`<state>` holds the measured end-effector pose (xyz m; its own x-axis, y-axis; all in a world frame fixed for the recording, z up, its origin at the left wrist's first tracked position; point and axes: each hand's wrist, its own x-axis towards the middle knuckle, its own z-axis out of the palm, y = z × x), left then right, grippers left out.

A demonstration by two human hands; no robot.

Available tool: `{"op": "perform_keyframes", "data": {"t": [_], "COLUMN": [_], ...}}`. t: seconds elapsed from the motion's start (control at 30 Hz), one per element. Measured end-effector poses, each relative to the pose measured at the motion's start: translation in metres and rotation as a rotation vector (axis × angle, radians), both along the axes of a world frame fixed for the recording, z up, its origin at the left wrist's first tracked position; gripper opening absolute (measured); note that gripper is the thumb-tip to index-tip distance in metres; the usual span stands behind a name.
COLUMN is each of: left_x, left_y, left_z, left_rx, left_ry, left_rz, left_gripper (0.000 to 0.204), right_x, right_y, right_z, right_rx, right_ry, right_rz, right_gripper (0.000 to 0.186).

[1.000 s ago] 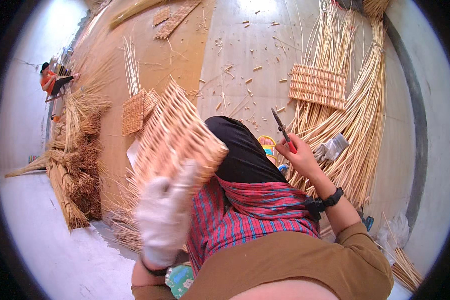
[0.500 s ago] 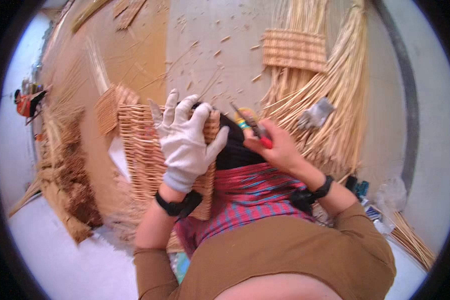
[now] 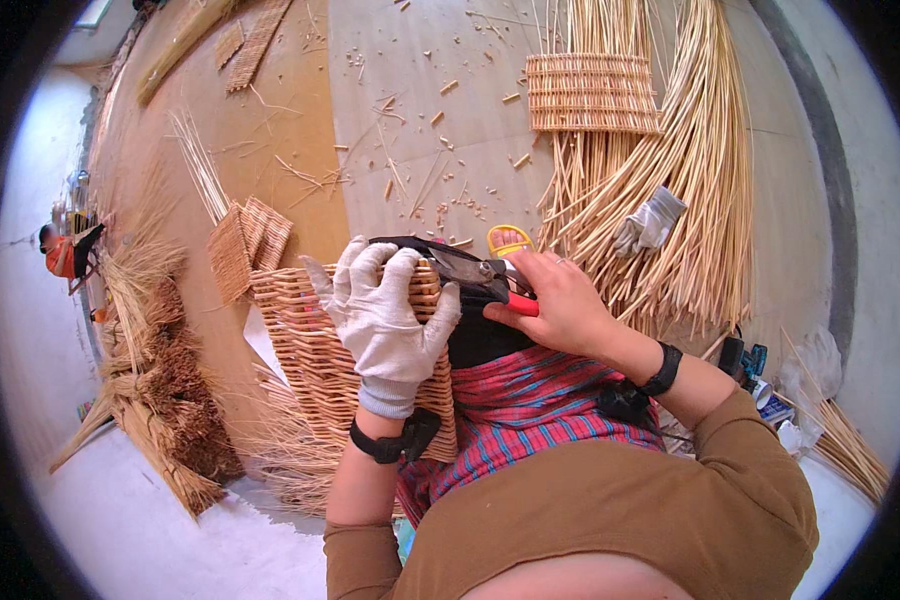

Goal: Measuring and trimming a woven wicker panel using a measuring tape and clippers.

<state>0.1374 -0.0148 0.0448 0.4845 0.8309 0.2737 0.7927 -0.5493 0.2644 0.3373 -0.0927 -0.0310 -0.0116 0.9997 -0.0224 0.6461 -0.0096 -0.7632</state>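
A wicker basket [image 3: 305, 340] of light brown rods rests against my lap, on top of a checked pink and blue cloth [image 3: 510, 385]. My left hand [image 3: 385, 320], in a white glove, lies over its upper right part with fingers spread and curled over the edge, gripping it. In my bare right hand [image 3: 570, 310] are pruning shears [image 3: 475, 270] with red handles. Their metal blades point left, at the basket's top edge beside my gloved fingertips. Whether the blade tips touch a rod is hidden behind the glove.
Long bundled rods [image 3: 695, 170] lie at the upper right, with a woven panel [image 3: 592, 92] and a spare glove [image 3: 652, 222] on them. Cut rod ends scatter over the floor ahead. Dark brown bundles [image 3: 175, 385] and woven pieces [image 3: 250, 240] lie left. A yellow slipper [image 3: 498, 246] shows beyond the shears.
My right hand has brought the shears left to the basket's top edge. The basket and my left hand have shifted slightly right and down in view.
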Motion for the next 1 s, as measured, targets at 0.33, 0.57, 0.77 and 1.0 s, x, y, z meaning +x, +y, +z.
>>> {"op": "perform_keyframes", "data": {"t": [0.33, 0.57, 0.77, 1.0], "left_x": [-0.002, -0.001, 0.000, 0.003], "left_y": [0.001, 0.002, 0.002, 0.003], "left_z": [-0.004, -0.005, -0.005, -0.006], "left_rx": [0.013, 0.008, 0.018, 0.028], "left_ry": [-0.003, 0.007, 0.007, 0.028], "left_rz": [-0.007, 0.006, 0.001, 0.002], "left_gripper": [0.038, 0.034, 0.034, 0.031], "right_x": [0.001, 0.003, 0.007, 0.009], "right_y": [0.003, 0.005, 0.006, 0.012], "right_z": [0.000, -0.001, -0.002, -0.001], "right_rx": [-0.009, -0.026, -0.020, 0.085], "right_ry": [0.030, 0.030, 0.002, -0.001], "right_rz": [0.021, 0.034, 0.058, 0.027], "right_gripper": [0.062, 0.063, 0.065, 0.053]}}
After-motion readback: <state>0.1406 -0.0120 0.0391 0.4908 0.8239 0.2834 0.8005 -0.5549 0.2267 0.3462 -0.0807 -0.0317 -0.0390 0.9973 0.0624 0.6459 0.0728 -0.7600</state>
